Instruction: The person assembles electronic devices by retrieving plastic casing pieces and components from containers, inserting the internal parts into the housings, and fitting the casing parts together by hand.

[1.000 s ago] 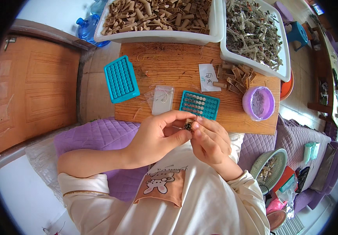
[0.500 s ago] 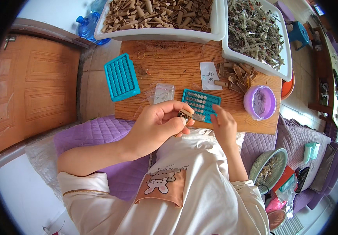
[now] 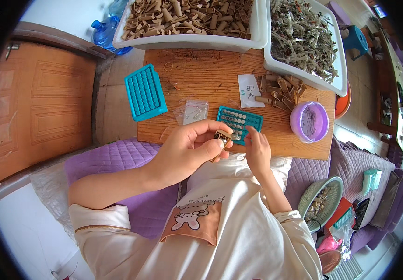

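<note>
The brown casing (image 3: 223, 136) sits in the left hand (image 3: 185, 148), pinched between thumb and fingers, over the near edge of the wooden table (image 3: 201, 74), its open side showing dark parts within. A pale glint lies by the thumb; from where I stand I can't tell whether it is a fitted piece or just the nail.

The right hand (image 3: 259, 153) is half curled, fingertips over the near right part of the teal tray (image 3: 256, 120); whether they grip anything, I cannot tell.

As for progress, I'd judge it partway. The left part of that tray holds rows of silvery discs (image 3: 233, 115), while pockets toward the right show plain teal. Farther right, loose brown casings (image 3: 283, 88) lie heaped beside a white paper slip (image 3: 249, 91), and the far white bin (image 3: 192, 43) is piled with more brown pieces (image 3: 182, 19). Which of these are finished, I can't say.

Half a second ago the right hand was a little farther right, its fingers spread; now it has drawn left and the fingers have gathered in. The left hand and casing have barely shifted.
</note>
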Available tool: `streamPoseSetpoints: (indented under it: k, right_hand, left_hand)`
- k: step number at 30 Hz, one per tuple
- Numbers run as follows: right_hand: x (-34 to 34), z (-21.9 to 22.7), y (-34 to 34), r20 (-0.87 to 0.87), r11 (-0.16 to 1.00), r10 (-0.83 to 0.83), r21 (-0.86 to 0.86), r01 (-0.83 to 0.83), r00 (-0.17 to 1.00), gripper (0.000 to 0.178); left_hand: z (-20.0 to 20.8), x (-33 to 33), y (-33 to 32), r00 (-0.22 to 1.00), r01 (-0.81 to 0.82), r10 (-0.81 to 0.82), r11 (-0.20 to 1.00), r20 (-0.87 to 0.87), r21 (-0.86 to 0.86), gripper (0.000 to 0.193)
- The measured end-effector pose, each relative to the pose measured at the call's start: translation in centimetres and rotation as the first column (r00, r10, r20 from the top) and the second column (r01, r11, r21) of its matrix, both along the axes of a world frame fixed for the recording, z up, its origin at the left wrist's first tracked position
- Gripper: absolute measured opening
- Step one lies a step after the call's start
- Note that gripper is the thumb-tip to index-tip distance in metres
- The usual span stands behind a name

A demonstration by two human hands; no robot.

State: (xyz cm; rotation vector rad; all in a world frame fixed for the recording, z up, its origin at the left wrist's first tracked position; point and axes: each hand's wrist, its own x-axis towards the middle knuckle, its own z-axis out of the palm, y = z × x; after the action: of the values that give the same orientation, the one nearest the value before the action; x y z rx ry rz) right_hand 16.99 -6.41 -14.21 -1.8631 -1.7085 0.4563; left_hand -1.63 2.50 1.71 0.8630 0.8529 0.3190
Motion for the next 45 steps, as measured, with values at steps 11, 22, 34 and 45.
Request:
streamPoseSetpoints:
  k: [11,22,34,45]
  right_hand:
    - [-4.2,9.8,2.5,-0.431,0.691,0.303,0.714,0.115,0.850,0.036]
    - [-3.7,10.9,3.0,-0.387,0.830,0.309,0.555,-0.048,0.868,0.026]
    - [-0.7,15.8,3.0,-0.523,0.896,0.295,-0.140,-0.421,0.800,0.029]
    - [5.2,5.9,8.7,-0.094,0.925,-0.379,-0.062,0.374,0.921,0.024]
  left_hand:
    - [-0.1,0.2,-0.7,0.997,0.062,-0.066,0.991,0.031,0.115,0.034]
    - [-0.4,0.3,-0.7,0.989,0.100,-0.056,0.936,-0.137,0.339,0.032]
    - [1.3,0.8,-1.1,0.840,0.528,-0.361,0.716,-0.406,0.456,0.025]
    - [0.4,0.5,-0.4,0.963,0.271,-0.271,0.963,-0.011,0.011,0.024]
